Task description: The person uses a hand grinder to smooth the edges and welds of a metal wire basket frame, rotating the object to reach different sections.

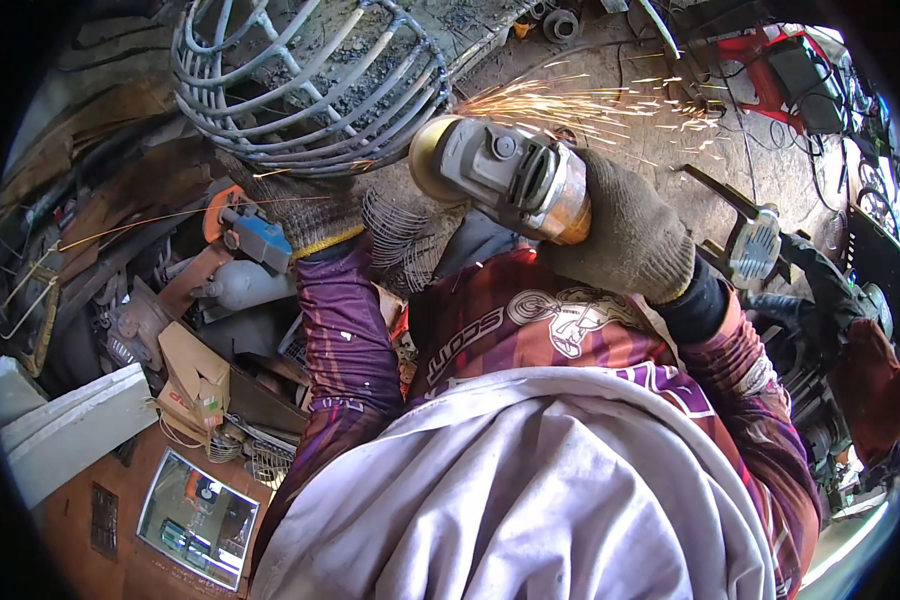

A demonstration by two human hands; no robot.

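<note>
My right hand (620, 235), in a grey-brown knit glove, is closed around the body of a grey angle grinder (505, 165). The grinder's round disc (430, 162) meets the right side of a rounded cage of bent metal bars (315, 85). Orange sparks (560, 103) spray from there toward the right. At the cage's lower edge lies my gloved left hand (315, 210), with a yellow cuff band. Its fingers are hidden by the bars, so their grip does not show. A wire coil (400, 235) or mesh-like piece sits beside that wrist.
Scrap metal, a blue tool (260, 238) and an opened cardboard box (192, 385) crowd the left. Right of me stands a metal piece with a long bar (755, 245). A red frame (765, 75) and loose cables are at the far right. A white cloth (530, 490) hangs below.
</note>
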